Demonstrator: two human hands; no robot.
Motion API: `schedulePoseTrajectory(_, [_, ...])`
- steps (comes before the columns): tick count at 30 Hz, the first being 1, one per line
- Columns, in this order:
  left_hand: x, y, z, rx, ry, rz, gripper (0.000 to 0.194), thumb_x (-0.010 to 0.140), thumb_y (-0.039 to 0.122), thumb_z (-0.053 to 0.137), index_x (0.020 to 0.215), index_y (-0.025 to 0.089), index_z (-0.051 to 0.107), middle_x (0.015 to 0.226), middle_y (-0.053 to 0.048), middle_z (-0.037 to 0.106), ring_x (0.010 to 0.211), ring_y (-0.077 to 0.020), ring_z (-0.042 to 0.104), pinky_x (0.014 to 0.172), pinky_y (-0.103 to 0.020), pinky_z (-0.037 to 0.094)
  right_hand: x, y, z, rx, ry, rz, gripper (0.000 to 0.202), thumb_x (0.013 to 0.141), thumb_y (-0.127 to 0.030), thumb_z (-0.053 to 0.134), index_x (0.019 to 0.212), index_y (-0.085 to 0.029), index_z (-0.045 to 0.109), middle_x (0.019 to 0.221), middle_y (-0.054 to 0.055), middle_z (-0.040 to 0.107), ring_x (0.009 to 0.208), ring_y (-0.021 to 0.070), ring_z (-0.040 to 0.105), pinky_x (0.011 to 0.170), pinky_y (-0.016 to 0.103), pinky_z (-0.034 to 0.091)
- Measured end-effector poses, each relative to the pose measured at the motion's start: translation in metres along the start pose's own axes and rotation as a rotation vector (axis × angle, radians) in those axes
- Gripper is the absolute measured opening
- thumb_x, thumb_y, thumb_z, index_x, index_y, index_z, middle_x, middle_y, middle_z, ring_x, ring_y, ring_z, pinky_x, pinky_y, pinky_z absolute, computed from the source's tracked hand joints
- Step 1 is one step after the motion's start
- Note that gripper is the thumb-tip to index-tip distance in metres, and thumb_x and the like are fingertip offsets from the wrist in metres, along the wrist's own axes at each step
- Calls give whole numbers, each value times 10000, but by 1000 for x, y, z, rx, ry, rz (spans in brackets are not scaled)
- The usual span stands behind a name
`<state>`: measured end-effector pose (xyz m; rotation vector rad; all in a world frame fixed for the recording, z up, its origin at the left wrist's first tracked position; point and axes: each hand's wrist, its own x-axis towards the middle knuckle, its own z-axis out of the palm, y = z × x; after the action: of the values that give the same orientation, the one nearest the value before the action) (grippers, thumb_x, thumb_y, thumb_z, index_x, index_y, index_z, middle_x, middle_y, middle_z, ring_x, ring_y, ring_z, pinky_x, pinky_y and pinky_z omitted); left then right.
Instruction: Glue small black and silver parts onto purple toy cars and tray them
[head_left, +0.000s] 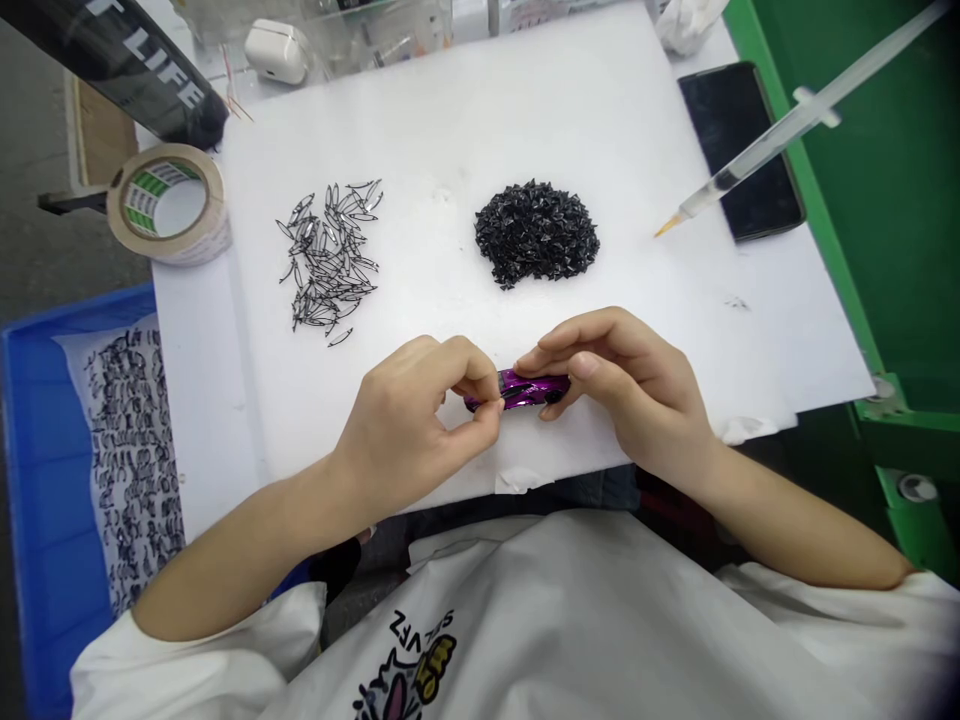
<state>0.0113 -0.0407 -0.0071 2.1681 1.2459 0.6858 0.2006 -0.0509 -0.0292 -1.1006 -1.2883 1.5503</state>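
A small shiny purple toy car (529, 390) is held between my two hands, low over the front part of the white board. My left hand (427, 410) pinches at the car's left end, thumb and forefinger closed together; whether a small part sits in that pinch I cannot make out. My right hand (626, 390) grips the car's right end between thumb and fingers. Beyond the hands lies a heap of small black pieces (536, 235). Further left, thin clear slivers with black outlines (330, 260) are scattered loosely.
A syringe with an orange tip (750, 155) lies at the right across a black phone (739, 150). At the left are a tape roll (169, 205) and a dark bottle (142, 70). A white earphone case (276, 52) stands behind. A blue crate (49, 500) holds a sheet of parts.
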Motion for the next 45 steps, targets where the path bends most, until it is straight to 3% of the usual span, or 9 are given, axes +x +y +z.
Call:
schedulePoseTrajectory(7, [-2,1,2,43,3,51,164,737,43,571,713,189,501,654,70,570,621,-77,489,600,-209,418,0,0,0,-20,-36,-11,129,884,-312,494,975,-236,544,929,19,654,919,145,638,595,232,586])
schedulePoseTrajectory(10, [-1,3,2,35,-88,-20,145,757,63,544,746,200,497,680,63,559,647,-90,495,641,-225,431,-2,1,0,-32,-44,-6,123,893,-301,475,988,-252,535,931,11,653,925,147,639,597,240,583])
schedulePoseTrajectory(15, [-2,2,6,94,-222,-139,233,747,173,565,960,194,473,973,-29,543,864,-166,518,740,-302,448,-6,2,-3,-186,-71,-65,120,893,-273,467,987,-249,538,905,16,654,877,154,641,492,228,511])
schedulePoseTrajectory(20, [-6,0,12,147,-228,-84,231,780,178,513,999,182,438,922,-23,556,840,-178,503,762,-327,427,-6,2,-6,-542,30,-315,185,844,-158,464,985,-255,536,941,41,630,869,184,603,651,343,502])
schedulePoseTrajectory(25, [-6,-3,8,64,-244,-78,253,772,190,530,1007,179,435,961,-30,565,872,-182,514,782,-326,432,-1,4,-2,-894,-153,-432,384,728,-114,536,1088,-224,467,975,60,601,904,214,564,774,401,473])
schedulePoseTrajectory(30, [-6,-4,6,40,-271,-101,339,725,176,549,1042,185,427,991,-38,572,911,-199,520,806,-342,436,0,7,-1,-945,-136,-431,371,732,-141,553,1078,-228,452,993,62,592,900,220,556,765,396,472])
schedulePoseTrajectory(45, [2,-1,14,162,-255,-141,318,685,170,488,1002,180,461,906,-36,572,850,-212,541,754,-365,452,0,9,3,-1005,-135,-454,297,731,-120,506,1015,-188,451,901,50,598,830,199,548,744,365,431])
